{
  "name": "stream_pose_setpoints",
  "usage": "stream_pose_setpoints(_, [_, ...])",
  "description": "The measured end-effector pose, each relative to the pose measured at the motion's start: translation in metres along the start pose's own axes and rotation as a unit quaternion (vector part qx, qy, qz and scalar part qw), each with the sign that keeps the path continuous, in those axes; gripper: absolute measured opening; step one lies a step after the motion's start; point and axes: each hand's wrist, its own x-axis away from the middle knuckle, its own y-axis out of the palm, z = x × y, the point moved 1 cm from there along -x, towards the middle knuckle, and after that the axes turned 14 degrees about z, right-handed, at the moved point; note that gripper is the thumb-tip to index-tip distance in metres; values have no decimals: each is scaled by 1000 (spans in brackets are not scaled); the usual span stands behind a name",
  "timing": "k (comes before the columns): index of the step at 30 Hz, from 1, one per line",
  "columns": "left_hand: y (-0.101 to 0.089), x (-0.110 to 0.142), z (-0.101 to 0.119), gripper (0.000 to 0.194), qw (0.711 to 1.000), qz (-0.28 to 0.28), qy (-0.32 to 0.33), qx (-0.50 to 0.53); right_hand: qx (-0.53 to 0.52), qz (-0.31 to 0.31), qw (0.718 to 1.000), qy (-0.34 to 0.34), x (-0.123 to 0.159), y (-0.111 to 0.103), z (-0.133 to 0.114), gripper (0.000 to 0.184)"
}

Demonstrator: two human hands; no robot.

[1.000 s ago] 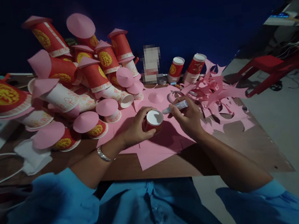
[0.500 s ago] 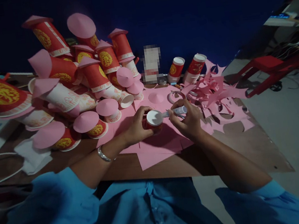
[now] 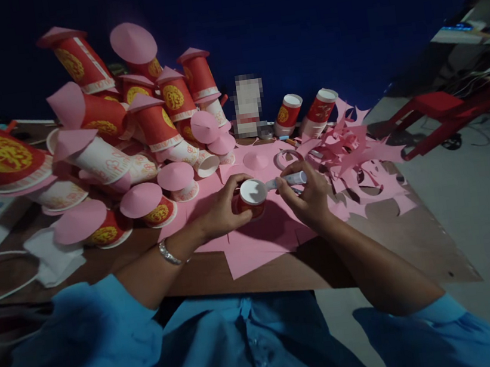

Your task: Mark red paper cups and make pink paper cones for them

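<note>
My left hand [image 3: 219, 210] is wrapped round a small red paper cup [image 3: 250, 196] turned upside down, its white base facing up. My right hand [image 3: 307, 196] grips a white glue stick [image 3: 290, 180], whose tip touches the rim of the cup's base. Both hands hover just above pink paper sheets [image 3: 261, 235] lying on the brown table [image 3: 310, 265]. A silver bracelet [image 3: 168, 254] circles my left wrist.
A tall heap of red cups capped with pink paper cones [image 3: 130, 132] fills the left half of the table. Two upside-down cups [image 3: 308, 112] stand at the back. Pink paper offcuts [image 3: 359, 156] lie to the right, a tape roll [image 3: 285, 157] behind my hands. A red stool [image 3: 438, 107] stands off right.
The glue stick's tip moved left from beside the cup onto the rim of its base. The cup and my left hand stayed almost still.
</note>
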Motion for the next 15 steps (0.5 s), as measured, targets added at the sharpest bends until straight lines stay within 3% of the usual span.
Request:
stream_pose_setpoints(7, [2,0,3,65,1000,4,-24,-8,1,0,1000,-9,0,3,4,13])
stream_pose_setpoints(15, [0,0,2,61,999,11,-30,-31,-37,13,997,67,0,0,3,17])
